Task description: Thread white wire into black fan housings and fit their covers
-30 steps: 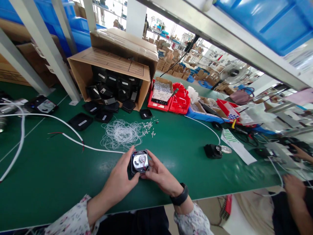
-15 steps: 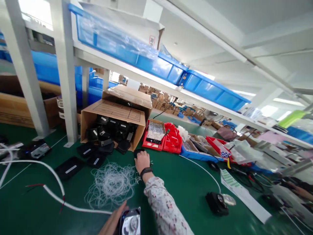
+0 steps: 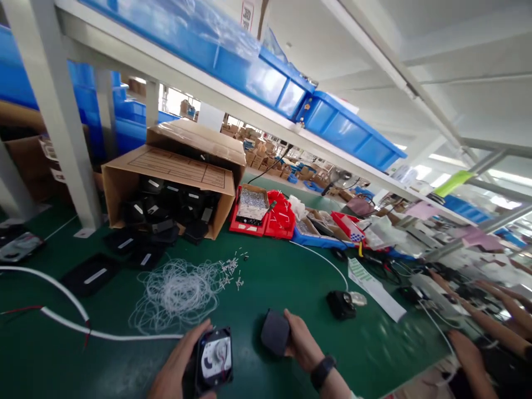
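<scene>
My left hand [image 3: 178, 360] grips the side of an open black housing [image 3: 216, 354] at the front of the bench. Inside the housing a whitish plate, a round part and thin red and dark wires show. My right hand [image 3: 302, 339] holds a flat, dark, square-shaped cover [image 3: 274, 332] with rounded corners, to the right of the housing and apart from it. A white cable [image 3: 133, 336] runs along the bench up to my left hand. Behind the left hand lies a loose tangle of thin clear string [image 3: 178, 293], with small pale pins [image 3: 230, 267] scattered beside it.
A cardboard box [image 3: 166, 163] of black cases lies on its side at the back left, black covers [image 3: 91, 274] before it. Red trays [image 3: 278, 216] and a blue tray [image 3: 316, 239] stand behind. A black device [image 3: 341, 305] sits right. Other people's arms [image 3: 469, 354] are at far right.
My right hand has come back from near the red trays toward the front, now holding the dark cover. The left hand still holds the housing. The camera view has shifted.
</scene>
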The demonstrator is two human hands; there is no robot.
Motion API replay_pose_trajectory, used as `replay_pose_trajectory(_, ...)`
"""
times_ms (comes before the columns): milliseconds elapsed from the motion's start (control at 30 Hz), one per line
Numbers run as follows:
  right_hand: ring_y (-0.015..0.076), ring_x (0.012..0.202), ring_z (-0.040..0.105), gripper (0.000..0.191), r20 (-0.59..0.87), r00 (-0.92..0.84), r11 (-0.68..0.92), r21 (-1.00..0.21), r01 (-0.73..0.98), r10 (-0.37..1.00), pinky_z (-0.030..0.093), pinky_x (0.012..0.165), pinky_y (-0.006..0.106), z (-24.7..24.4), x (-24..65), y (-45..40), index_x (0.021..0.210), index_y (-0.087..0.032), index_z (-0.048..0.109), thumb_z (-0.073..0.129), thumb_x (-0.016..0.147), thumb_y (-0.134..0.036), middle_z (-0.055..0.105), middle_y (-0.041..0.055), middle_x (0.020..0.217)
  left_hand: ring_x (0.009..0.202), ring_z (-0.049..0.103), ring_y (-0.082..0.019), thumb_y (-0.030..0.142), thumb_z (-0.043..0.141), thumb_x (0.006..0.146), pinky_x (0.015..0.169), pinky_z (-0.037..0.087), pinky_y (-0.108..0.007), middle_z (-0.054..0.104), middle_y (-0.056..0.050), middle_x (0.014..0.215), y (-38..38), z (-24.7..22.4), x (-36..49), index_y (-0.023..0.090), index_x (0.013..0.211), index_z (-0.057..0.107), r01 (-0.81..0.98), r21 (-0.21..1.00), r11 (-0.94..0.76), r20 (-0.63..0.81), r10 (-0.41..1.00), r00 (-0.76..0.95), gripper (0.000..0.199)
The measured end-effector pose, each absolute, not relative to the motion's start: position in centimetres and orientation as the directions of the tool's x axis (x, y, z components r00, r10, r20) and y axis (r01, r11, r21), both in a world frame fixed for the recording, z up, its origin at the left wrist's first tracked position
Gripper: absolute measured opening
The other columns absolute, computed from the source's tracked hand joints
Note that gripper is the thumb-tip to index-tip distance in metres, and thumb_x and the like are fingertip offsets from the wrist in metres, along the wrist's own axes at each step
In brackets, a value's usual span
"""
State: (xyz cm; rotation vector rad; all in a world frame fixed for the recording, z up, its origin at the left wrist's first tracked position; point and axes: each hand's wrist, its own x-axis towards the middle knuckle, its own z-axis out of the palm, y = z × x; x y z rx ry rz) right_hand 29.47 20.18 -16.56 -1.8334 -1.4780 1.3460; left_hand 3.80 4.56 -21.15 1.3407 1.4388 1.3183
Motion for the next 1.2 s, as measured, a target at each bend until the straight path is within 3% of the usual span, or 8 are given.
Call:
replay_pose_trajectory(100, 0.0285, 0.093, 0.059, 0.059, -0.271, -0.028, -0.211, -0.807, 0.552, 0.962, 0.052, 0.082, 0.044, -16.7, 30.6, 19.4, 0.09, -0.018, 0.053, 0.041, 0.076, -0.074, 0.058, 0.0131, 0.093, 0.128, 0.04, -0.031, 0.035, 0.069, 0.07, 0.111, 0.027, -0.05, 0.041, -0.006, 0.141, 4.3, -21.0, 3.7, 0.032, 0.139, 0.03, 0.197, 0.98, -0.011, 0.045, 0.985, -0.168, 0.08)
replay_pose_trajectory(200, 0.0296, 0.133, 0.028, 0.067, -0.131, -0.232, 0.054, -0.756, 0.653, 0.964, 0.022, 0.113, 0.045, -16.4, 30.7, 18.7, 0.125, -0.019, 0.047, 0.062, 0.073, -0.058, 0.038, 0.0121, 0.139, 0.126, 0.042, -0.032, 0.043, 0.074, 0.067, 0.11, 0.029, -0.049, 0.043, -0.006, 0.139, 4.2, -20.7, 3.5, 0.031, 0.14, 0.029, 0.129, 0.991, 0.033, -0.011, 0.986, -0.169, 0.087)
replay_pose_trajectory(433, 0.0297, 0.124, 0.038, 0.077, -0.09, -0.567, 0.416, -0.587, 0.694, 0.819, 0.031, 0.108, 0.048, -14.9, 28.4, 16.5, 0.135, -0.016, 0.034, 0.074, 0.069, -0.021, 0.041, 0.0142, 0.132, 0.124, 0.044, -0.031, 0.044, 0.082, 0.062, 0.108, 0.034, -0.044, 0.045, -0.008, 0.137, 4.3, -18.5, 3.5, 0.028, 0.136, 0.034, 0.039, 0.999, 0.035, -0.028, 0.987, -0.159, 0.09)
replay_pose_trajectory(567, 0.0284, 0.127, 0.037, 0.091, 0.06, -0.703, 0.49, -0.758, 0.429, 0.709, 0.033, 0.109, 0.044, -12.1, 24.8, 14.5, 0.136, -0.026, 0.028, 0.082, 0.063, -0.038, 0.035, 0.0101, 0.136, 0.123, 0.045, -0.029, 0.037, 0.085, 0.06, 0.106, 0.036, -0.042, 0.046, -0.008, 0.135, 4.3, -18.1, 3.5, 0.028, 0.136, 0.033, 0.049, 0.999, 0.015, -0.007, 0.989, -0.147, 0.092)
replay_pose_trajectory(767, 0.0292, 0.128, 0.033, 0.092, 0.027, -0.889, 0.692, -0.638, 0.337, 0.458, 0.03, 0.11, 0.046, -9.2, 19.3, 13.1, 0.143, -0.026, 0.024, 0.074, 0.07, -0.051, 0.037, 0.0103, 0.138, 0.127, 0.04, -0.026, 0.028, 0.086, 0.061, 0.109, 0.032, -0.041, 0.039, -0.005, 0.14, 4.1, -18.0, 3.7, 0.034, 0.14, 0.022, 0.118, 0.99, -0.082, 0.102, 0.978, -0.182, 0.102)
replay_pose_trajectory(900, 0.0295, 0.136, 0.022, 0.079, 0.023, -0.779, 0.489, -0.79, 0.369, 0.626, 0.022, 0.113, 0.05, -10.6, 20.1, 12.8, 0.145, -0.023, 0.018, 0.055, 0.084, -0.056, 0.026, 0.0113, 0.147, 0.134, 0.028, -0.026, 0.025, 0.078, 0.072, 0.114, 0.024, -0.043, 0.029, -0.003, 0.146, 3.9, -17.2, 3.4, 0.038, 0.14, 0.025, 0.281, 0.939, -0.201, 0.24, 0.964, -0.112, 0.087)
replay_pose_trajectory(1033, 0.0278, 0.111, 0.052, 0.059, -0.308, -0.567, -0.182, -0.946, 0.268, 0.764, 0.049, 0.087, 0.042, -12.8, 21.2, 10.9, 0.13, -0.017, 0.04, 0.049, 0.087, -0.057, 0.049, 0.0157, 0.126, 0.131, 0.031, -0.023, 0.017, 0.072, 0.075, 0.111, 0.028, -0.04, 0.033, -0.002, 0.142, 3.9, -16.2, 3.2, 0.037, 0.134, 0.034, 0.388, 0.896, -0.215, 0.262, 0.962, -0.072, 0.073)
replay_pose_trajectory(1200, 0.0195, 0.085, 0.061, 0.051, -0.447, -0.536, -0.555, -0.831, -0.048, 0.716, 0.052, 0.073, 0.031, -13.4, 20.0, 8.9, 0.11, -0.012, 0.057, 0.068, 0.077, -0.049, 0.062, 0.0115, 0.104, 0.122, 0.042, -0.026, 0.067, 0.053, 0.08, 0.105, 0.034, -0.042, 0.043, -0.007, 0.133, 4.2, -14.5, 2.3, 0.028, 0.137, 0.03, 0.215, 0.964, -0.153, 0.171, 0.983, -0.066, 0.073)
